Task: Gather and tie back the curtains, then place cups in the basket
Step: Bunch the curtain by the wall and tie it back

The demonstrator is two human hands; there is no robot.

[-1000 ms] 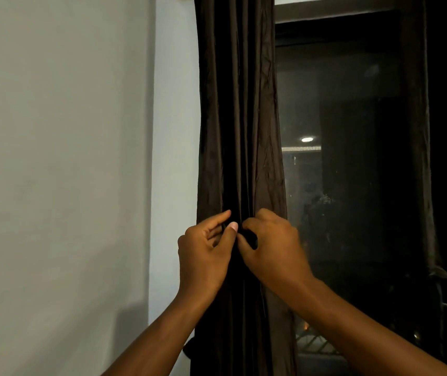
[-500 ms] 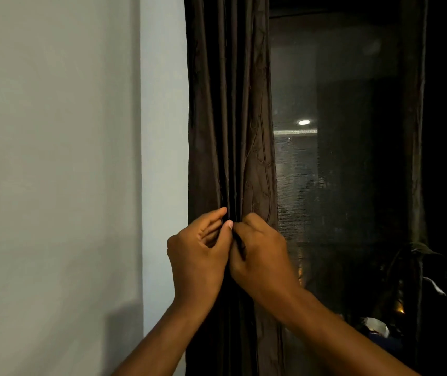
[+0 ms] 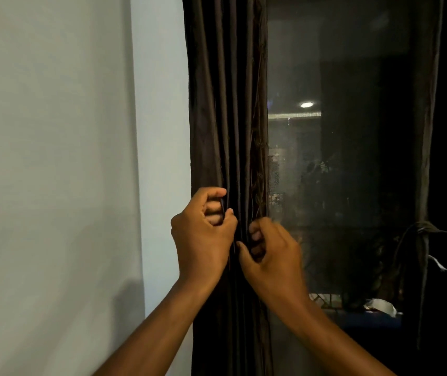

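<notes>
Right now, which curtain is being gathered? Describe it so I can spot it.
Start at the dark window. On its left edge, against the pale wall, hangs the bunched brown curtain. Unlike the far curtain, both hands grip its folds.

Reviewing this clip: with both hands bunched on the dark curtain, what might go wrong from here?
1. The left hand and right hand pinch only a few folds of the curtain, so the outer pleats may slip loose.
2. No tie-back is clearly visible, so letting go to find one may undo the gather.
3. A hard downward tug may strain the unseen top fixing.
</notes>
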